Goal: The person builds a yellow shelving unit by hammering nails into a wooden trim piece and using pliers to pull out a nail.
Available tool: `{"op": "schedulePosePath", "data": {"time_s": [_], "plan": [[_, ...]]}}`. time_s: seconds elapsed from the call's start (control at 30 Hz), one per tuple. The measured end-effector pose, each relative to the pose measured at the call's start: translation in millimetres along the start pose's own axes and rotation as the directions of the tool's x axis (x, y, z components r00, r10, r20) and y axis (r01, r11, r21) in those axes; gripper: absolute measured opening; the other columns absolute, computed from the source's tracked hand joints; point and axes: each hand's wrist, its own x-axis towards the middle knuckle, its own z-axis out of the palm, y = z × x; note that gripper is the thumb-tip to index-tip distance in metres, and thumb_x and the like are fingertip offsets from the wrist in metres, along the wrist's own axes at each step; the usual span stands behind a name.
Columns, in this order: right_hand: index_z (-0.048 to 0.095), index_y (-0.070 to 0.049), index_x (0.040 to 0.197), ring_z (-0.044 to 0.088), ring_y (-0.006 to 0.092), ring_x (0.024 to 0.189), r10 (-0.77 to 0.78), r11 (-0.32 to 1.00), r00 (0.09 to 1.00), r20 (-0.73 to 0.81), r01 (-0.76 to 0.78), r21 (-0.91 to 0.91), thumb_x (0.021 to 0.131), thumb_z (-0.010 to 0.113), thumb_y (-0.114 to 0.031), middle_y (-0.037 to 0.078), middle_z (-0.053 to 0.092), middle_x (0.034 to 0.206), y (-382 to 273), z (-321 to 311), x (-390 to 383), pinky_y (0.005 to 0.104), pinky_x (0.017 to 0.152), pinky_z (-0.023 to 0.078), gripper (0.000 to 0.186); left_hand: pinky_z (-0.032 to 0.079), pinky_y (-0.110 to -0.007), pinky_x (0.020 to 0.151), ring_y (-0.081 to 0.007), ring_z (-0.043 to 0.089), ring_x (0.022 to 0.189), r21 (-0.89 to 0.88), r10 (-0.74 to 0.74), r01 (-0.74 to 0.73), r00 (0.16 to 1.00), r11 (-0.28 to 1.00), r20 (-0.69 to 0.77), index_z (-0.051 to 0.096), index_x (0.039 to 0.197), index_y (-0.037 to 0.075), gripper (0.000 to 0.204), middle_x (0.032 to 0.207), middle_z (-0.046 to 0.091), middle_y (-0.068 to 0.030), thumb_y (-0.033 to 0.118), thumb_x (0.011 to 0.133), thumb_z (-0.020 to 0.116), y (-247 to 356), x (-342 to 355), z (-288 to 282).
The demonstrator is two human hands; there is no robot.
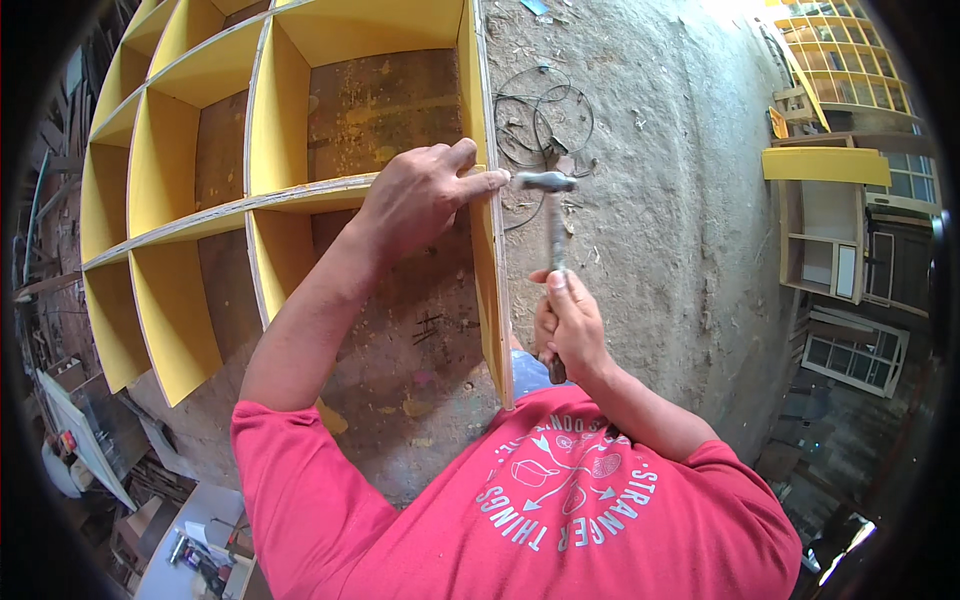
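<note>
A yellow wooden shelf unit (300, 195) with square compartments fills the left and centre. My left hand (420, 190) is closed over the joint where a divider meets the side panel (488, 250), a finger reaching across the panel's edge. Whether a small nail sits at those fingertips, I cannot make out. My right hand (572, 325) is wrapped round the handle of a hammer (557, 230), slightly blurred. The hammer's metal head is up beside the panel's outer face, close to my left fingertips.
Loops of dark wire (545, 115) lie on the rough ground beyond the hammer. At the right stand a wooden cabinet frame (825, 240), a yellow board (825, 167) and a white-framed window (855, 350). A white table (190, 550) with tools is at lower left.
</note>
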Motion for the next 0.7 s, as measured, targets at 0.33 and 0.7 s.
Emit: {"op": "schedulePosePath", "data": {"time_s": [0.33, 0.7], "plan": [[0.052, -0.006, 0.127, 0.038, 0.0088, 0.044, -0.076, 0.992, 0.989, -0.129, 0.088, 0.093, 0.117, 0.045, -0.04, -0.003, 0.04, 0.067, -10.3, -7.7, -0.8, 0.0293, 0.038, 0.036, 0.037, 0.058, -0.043, 0.07, -0.029, 0.069, 0.08, -0.059, -0.037, 0.036, 0.999, 0.998, -0.012, 0.079, 0.119, 0.022, 0.048, 0.091, 0.061, -0.0083, -0.005, 0.082, 0.065, 1.0, 1.8, -1.7], [0.054, -0.005, 0.124, 0.039, 0.0092, 0.042, -0.085, 0.98, 0.971, -0.225, 0.122, 0.156, 0.118, 0.043, -0.038, -0.003, 0.042, 0.064, -1.5, -2.1, 3.2, 0.029, 0.038, 0.036, 0.036, 0.06, -0.042, 0.074, -0.0283, 0.07, 0.083, -0.03, -0.034, 0.035, 0.999, 0.999, 0.014, 0.079, 0.119, 0.024, 0.041, 0.096, 0.063, -0.008, 0.003, 0.085, 0.069, 1.2, 5.9, 0.1]]}}
